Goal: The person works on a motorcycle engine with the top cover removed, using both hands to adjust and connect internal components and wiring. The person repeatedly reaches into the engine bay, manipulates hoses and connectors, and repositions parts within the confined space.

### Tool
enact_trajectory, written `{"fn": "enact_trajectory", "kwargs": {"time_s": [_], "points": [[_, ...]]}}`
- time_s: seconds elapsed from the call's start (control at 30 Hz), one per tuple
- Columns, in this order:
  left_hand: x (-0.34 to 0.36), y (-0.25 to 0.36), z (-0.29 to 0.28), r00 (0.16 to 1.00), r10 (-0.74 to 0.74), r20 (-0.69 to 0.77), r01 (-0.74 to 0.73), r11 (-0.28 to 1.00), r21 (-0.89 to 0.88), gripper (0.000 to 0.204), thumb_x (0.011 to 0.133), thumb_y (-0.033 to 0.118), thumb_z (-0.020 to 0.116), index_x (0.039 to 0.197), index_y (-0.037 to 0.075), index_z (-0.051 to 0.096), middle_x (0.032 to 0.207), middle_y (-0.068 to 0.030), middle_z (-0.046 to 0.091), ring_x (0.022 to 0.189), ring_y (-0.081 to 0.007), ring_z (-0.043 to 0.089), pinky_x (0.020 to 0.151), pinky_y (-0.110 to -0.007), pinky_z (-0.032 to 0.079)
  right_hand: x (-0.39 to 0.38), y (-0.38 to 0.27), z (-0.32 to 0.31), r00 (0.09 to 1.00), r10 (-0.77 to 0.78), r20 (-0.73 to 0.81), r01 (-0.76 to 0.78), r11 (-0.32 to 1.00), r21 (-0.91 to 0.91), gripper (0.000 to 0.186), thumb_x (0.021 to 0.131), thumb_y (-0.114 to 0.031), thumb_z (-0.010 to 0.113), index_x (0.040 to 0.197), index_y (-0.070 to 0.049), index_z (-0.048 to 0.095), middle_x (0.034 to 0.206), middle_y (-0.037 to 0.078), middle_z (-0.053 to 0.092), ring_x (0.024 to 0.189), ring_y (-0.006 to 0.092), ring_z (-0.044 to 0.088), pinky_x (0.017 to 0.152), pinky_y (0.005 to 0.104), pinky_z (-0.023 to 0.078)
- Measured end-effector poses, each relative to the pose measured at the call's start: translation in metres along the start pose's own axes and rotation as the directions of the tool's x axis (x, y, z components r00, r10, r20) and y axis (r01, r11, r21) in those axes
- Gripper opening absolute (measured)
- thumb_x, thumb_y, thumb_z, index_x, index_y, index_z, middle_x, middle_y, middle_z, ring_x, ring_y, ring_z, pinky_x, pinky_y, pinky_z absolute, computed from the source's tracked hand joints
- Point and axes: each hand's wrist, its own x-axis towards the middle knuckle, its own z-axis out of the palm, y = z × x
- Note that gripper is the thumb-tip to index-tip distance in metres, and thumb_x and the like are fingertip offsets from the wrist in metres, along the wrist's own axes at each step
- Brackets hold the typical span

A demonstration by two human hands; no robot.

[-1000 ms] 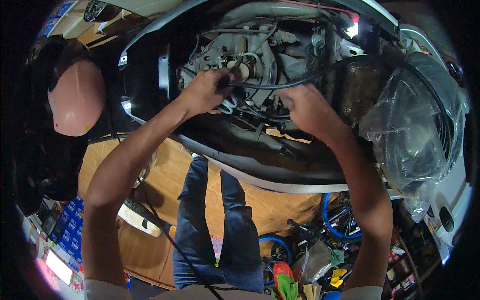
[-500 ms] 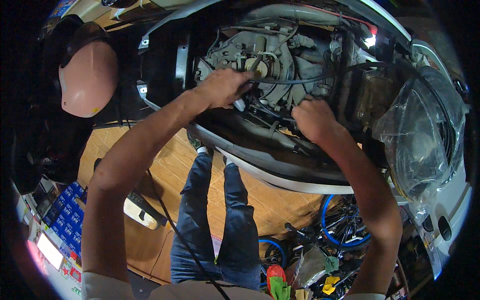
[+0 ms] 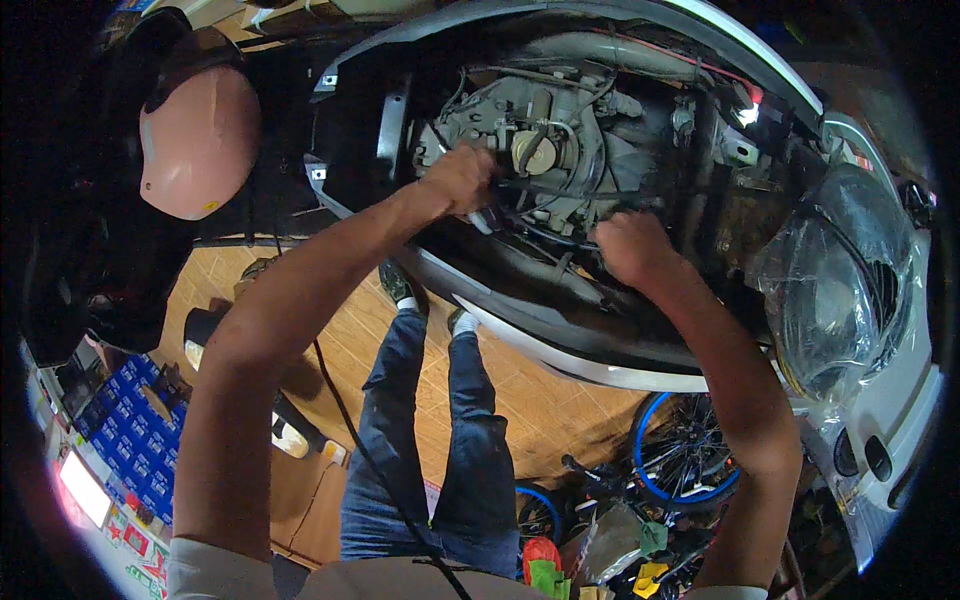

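Below me lies the open body of a scooter with its engine exposed. A round tan cap shows in the middle of it. At the engine's left side, my left hand is closed around a slim tool. The tool's greyish end sticks out under the hand, and a thin dark length shows above it. My right hand is closed in a fist over the near side of the bay, beside a thin black cable. What its fingers grip is hidden.
A pink helmet sits to the left. Clear plastic wrap covers black coiled tubing at the right. A lit lamp shines at the far right of the bay. Behind my legs stand a blue-rimmed bicycle wheel and loose clutter.
The view has shifted slightly, moving the scooter body to the right in it. A black hose that crossed the engine at my left hand no longer covers the tan cap. Both hands stay closed.
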Motion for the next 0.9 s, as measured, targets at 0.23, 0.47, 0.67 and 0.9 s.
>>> {"fn": "enact_trajectory", "kwargs": {"time_s": [0.23, 0.47, 0.67, 0.9], "points": [[0.013, 0.001, 0.016, 0.993, -0.112, 0.045, 0.114, 0.993, -0.045, 0.035, 0.076, 0.028, 0.072, 0.108, 0.013, 0.069, 0.097, -0.0167, 0.069, 0.097, -0.0361, 0.065, 0.086, -0.043, 0.052, 0.001, 0.001, -0.006, 0.994, 0.071, 0.083, -0.075, 0.996, 0.051, 0.016, 0.081, -0.01, 0.054, 0.086, -0.007, 0.069, 0.088, 0.017, 0.068, 0.086, 0.0349, 0.067, 0.075, 0.0458, 0.054], [0.016, -0.015, 0.033, 0.996, 0.075, 0.038, -0.066, 0.977, -0.204, 0.034, 0.078, 0.026, 0.069, 0.109, 0.013, 0.07, 0.097, -0.0192, 0.068, 0.091, -0.0369, 0.066, 0.081, -0.044, 0.052, -0.013, -0.001, -0.03, 0.994, 0.11, 0.003, -0.11, 0.988, 0.11, 0.018, 0.077, -0.004, 0.056, 0.092, -0.003, 0.067, 0.1, 0.02, 0.065, 0.095, 0.0379, 0.063, 0.082, 0.048, 0.051], [0.019, -0.012, 0.039, 0.985, 0.154, 0.071, -0.139, 0.972, -0.188, 0.036, 0.077, 0.022, 0.066, 0.111, 0.011, 0.069, 0.097, -0.0193, 0.068, 0.091, -0.0377, 0.066, 0.081, -0.042, 0.053, -0.007, 0.008, -0.014, 0.991, 0.075, -0.107, -0.067, 0.995, 0.077, 0.01, 0.077, -0.006, 0.057, 0.085, -0.005, 0.063, 0.094, 0.017, 0.064, 0.091, 0.0375, 0.062, 0.077, 0.0481, 0.051], [0.008, 0.002, 0.027, 0.948, 0.216, 0.234, -0.166, 0.963, -0.214, 0.044, 0.076, 0.015, 0.065, 0.119, 0.007, 0.064, 0.111, -0.0201, 0.065, 0.102, -0.0334, 0.063, 0.088, -0.038, 0.05, 0.013, 0.016, 0.034, 0.997, -0.018, -0.069, 0.03, 0.983, 0.183, 0.005, 0.076, -0.01, 0.059, 0.08, -0.008, 0.061, 0.084, 0.016, 0.063, 0.083, 0.0361, 0.063, 0.072, 0.0475, 0.05]]}}
